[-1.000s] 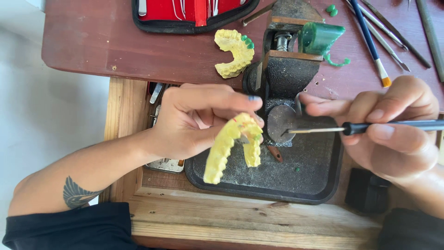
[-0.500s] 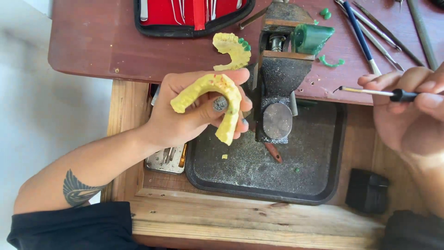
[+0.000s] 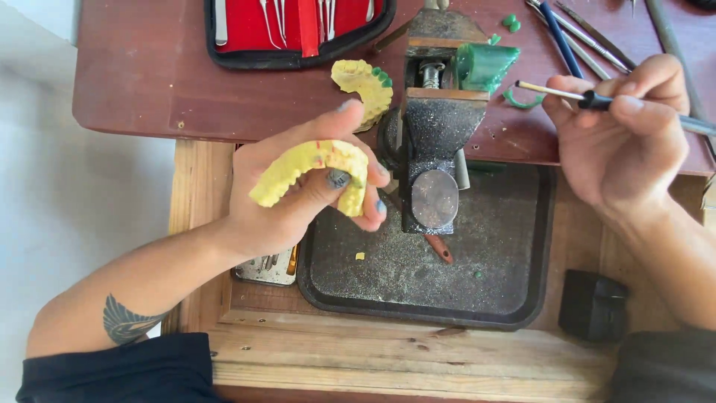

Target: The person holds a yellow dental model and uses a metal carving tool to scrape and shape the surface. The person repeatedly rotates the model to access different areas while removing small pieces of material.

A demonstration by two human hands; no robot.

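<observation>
Yellow dental cast (image 3: 313, 168) | left hand (image 3: 298, 194) | reddish-brown tabletop (image 3: 149, 82) | black tray (image 3: 477, 291)

The yellow dental cast (image 3: 313, 168) in my left hand (image 3: 298, 194) looks like matt plaster, a little rough and chalky. The thin tool (image 3: 597, 99) in my right hand (image 3: 619, 142) has a bright metal shaft and a dark matt grip. The small vise (image 3: 436, 142) is dark metal with a grainy, speckled finish. The black tray (image 3: 514, 298) under it is dull and dusty. The surface (image 3: 149, 82) is reddish wood, smooth with a soft shine, and the frame (image 3: 388, 351) below is pale raw wood.
</observation>
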